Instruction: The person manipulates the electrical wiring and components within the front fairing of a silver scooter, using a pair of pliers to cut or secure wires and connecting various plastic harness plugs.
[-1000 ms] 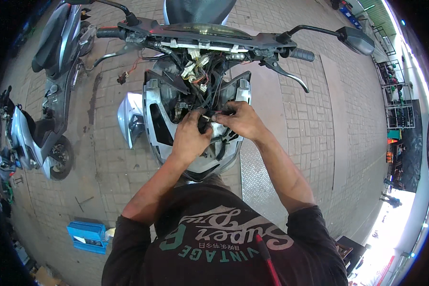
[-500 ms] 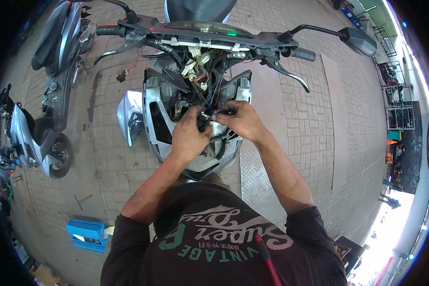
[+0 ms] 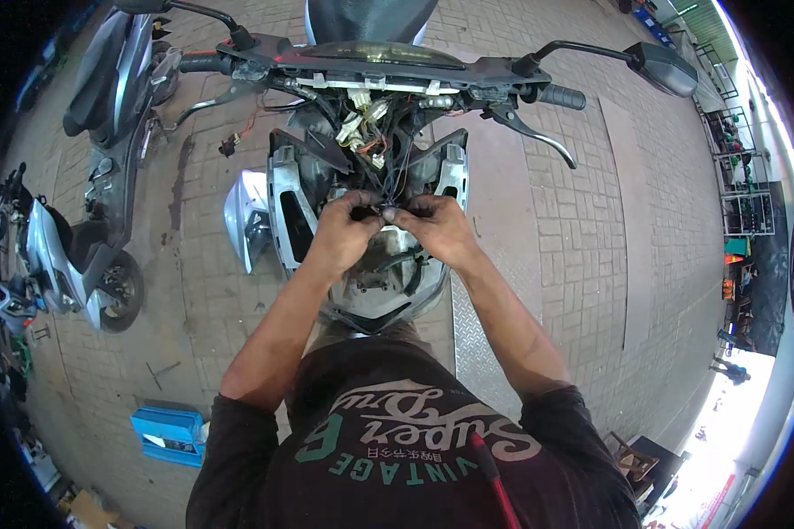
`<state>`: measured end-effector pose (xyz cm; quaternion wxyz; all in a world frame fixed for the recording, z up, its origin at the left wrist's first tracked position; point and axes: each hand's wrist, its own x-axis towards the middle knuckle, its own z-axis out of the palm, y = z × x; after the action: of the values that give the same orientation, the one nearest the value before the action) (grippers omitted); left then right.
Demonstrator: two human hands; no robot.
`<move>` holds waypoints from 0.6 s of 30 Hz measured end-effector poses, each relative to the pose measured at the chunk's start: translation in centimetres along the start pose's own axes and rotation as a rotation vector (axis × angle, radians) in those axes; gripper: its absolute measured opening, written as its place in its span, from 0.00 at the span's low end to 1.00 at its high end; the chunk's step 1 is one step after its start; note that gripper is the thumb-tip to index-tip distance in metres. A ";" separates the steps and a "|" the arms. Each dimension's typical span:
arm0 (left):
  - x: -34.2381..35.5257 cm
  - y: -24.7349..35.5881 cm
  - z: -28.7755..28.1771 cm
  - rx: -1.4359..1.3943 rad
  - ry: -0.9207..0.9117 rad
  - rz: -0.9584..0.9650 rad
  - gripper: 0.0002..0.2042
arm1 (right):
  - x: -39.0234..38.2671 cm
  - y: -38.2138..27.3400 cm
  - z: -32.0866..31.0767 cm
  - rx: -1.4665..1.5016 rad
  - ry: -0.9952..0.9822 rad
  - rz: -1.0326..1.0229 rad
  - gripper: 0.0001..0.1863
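My left hand (image 3: pixel 346 231) and my right hand (image 3: pixel 434 227) meet at the open front of a scooter. Thumbs and fingers are closed in a pinch, fingertips almost touching. Between them is a small dark piece on the wires (image 3: pixel 388 208), mostly covered by the fingers. Thin dark wires run down to it from the exposed wiring loom (image 3: pixel 395 163). Above hang several pale wiring connectors (image 3: pixel 362 123), under the handlebar cover (image 3: pixel 379 60). Below my hands lies the grey front body panel (image 3: pixel 370 304) of the scooter, with a dark hose in its opening.
Brake levers (image 3: pixel 538 141) and a mirror (image 3: pixel 666 69) stick out at the sides. A loose silver-blue fairing panel (image 3: pixel 247 220) leans at the left. Another scooter (image 3: pixel 88 256) stands further left. A blue box (image 3: pixel 169 435) lies on the paved floor at lower left. Racks (image 3: pixel 745 176) line the right.
Both hands have drawn closer together, with the left wrist turned and shifted slightly left. More of the front panel's opening shows below them. The green light on the dash is gone.
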<state>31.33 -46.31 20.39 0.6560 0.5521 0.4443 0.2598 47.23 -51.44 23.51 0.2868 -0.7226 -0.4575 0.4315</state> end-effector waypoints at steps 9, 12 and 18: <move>0.3 2.2 -0.3 -0.214 -0.037 -0.084 0.08 | 1.5 2.2 2.3 0.027 0.298 -0.434 0.10; 0.4 1.0 -0.2 -0.136 0.022 0.087 0.05 | 1.5 2.3 3.4 0.016 0.349 -0.381 0.11; -0.1 2.5 -0.2 0.245 0.063 0.213 0.05 | 1.0 1.1 3.4 0.443 0.329 -0.258 0.14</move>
<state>31.44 -45.64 22.82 0.5382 0.6636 0.4321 0.2887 44.91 -50.96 20.67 0.5599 -0.6388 -0.3877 0.3581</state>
